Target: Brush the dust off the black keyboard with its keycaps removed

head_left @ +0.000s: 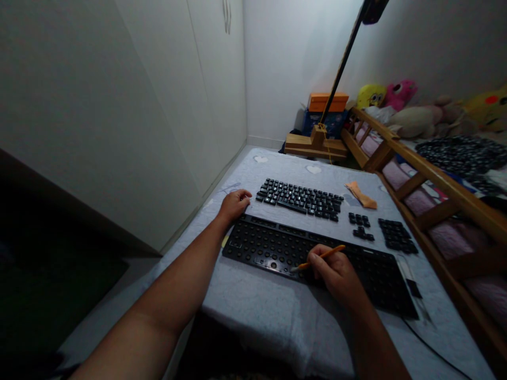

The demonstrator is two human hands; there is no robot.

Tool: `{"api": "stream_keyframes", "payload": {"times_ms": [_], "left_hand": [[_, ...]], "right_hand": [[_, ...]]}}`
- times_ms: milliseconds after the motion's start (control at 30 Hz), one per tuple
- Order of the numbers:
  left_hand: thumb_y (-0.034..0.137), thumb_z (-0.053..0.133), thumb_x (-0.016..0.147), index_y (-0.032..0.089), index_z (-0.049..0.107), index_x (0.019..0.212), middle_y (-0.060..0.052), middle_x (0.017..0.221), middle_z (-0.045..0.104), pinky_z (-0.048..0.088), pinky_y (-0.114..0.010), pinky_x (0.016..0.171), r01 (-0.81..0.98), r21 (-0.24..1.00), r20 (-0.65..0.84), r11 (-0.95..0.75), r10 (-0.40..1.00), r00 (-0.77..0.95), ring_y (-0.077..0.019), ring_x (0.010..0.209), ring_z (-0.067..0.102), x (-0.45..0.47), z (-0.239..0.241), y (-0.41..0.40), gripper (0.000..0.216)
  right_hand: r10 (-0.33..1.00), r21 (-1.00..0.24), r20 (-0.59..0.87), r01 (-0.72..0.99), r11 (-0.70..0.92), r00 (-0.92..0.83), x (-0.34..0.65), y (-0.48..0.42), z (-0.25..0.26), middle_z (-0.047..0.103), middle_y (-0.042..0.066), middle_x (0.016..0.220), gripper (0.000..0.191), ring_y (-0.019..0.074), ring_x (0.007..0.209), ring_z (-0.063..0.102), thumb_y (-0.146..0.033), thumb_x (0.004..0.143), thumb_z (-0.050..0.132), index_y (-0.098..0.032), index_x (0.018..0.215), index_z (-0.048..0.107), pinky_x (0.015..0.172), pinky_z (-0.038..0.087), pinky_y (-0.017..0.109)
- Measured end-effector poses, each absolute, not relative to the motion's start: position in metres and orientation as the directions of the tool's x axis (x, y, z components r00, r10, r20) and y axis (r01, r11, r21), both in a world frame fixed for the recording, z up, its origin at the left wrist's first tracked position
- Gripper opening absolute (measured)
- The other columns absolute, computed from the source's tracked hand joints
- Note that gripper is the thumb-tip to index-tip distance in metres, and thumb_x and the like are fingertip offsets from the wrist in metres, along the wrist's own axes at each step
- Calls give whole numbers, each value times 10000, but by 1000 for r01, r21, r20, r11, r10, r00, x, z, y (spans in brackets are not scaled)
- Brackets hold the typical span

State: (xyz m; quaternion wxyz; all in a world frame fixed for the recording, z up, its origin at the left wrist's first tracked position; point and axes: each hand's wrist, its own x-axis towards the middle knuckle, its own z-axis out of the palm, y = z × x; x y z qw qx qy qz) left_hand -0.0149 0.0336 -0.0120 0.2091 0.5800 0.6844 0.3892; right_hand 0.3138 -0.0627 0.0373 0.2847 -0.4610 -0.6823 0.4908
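Two-handed, working over a black keyboard base (273, 248) lying along the near side of the cloth-covered table (261, 311). Pinching an orange-handled brush (332, 251) pen-fashion in the right hand (335, 272), closing the fingers round it and aiming the pale tip at the base's near edge. Resting the left hand (235, 205) by the far left corner, curling its fingers loosely and apparently gripping nothing. Judging by the bare key positions, being done with taking keys off: seeing the main keycap block (295, 198) laid in rows just beyond the base, small keycap groups (358, 219) to its right and number-pad keycaps (397, 236) farther right. Seemingly brushing now, but being unable to tell how many positions are finished. Spotting no keycap seated, so judging any refitting as not yet begun. Leaving a folded orange cloth (361, 195) untouched near the block's right end.
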Motion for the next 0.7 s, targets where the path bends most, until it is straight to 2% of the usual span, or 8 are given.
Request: {"api": "stream_keyframes", "payload": {"times_ms": [333,500,700], "left_hand": [[290,544,735,173,733,970,-21,738,682,451,-290,684,630,777,164,23,958,-237,-183,726,608,-15,-12,34,323],[284,538,737,173,730,964,-17,727,680,441,-288,678,636,772,161,25,959,-234,-183,723,607,-15,-11,34,318],[276,536,750,174,722,979,-18,749,697,450,-289,703,632,775,156,24,961,-229,-182,736,621,-15,-11,34,312]], "right_hand": [[919,-956,-49,285,71,-391,316,-62,35,484,-25,554,336,122,517,444,-466,905,545,-192,712,564,496,315,248],[941,-934,-14,339,108,-338,316,-61,36,483,-28,572,335,125,529,450,-463,931,517,-195,736,567,504,324,250],[920,-934,-39,343,105,-389,313,-62,38,496,-19,568,339,128,531,466,-453,908,540,-193,692,556,500,335,247]]}}
